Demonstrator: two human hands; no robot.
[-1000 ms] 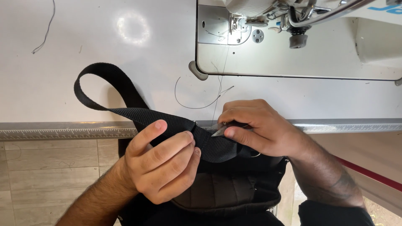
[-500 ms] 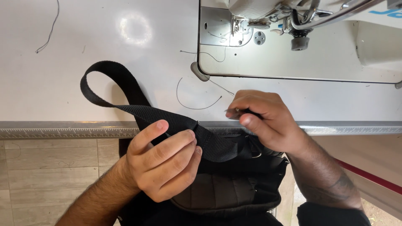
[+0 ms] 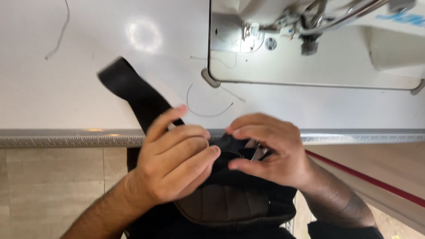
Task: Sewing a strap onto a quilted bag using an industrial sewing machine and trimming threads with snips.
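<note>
My left hand is curled over the black bag, fingers bent and pressing its top edge just below the near edge of the surface. My right hand is closed around the same top edge from the other side, thumb and fingers pinched together on the black fabric, with a small metal tool tucked in its grip; I cannot tell what kind of tool it is. The two hands nearly touch at their fingertips.

The bag hangs off the near edge, most of it below the metal trim strip and against my lap. Its black strap runs up from under my left hand and lies on the surface, slanting toward the far left, blurred at its end.

The sewing machine takes up the far right corner, its base edge well apart from my hands. A loose thread curls on the surface between the machine and my hands; another thread lies near the far left corner. The left half of the surface around the strap is open white room.
</note>
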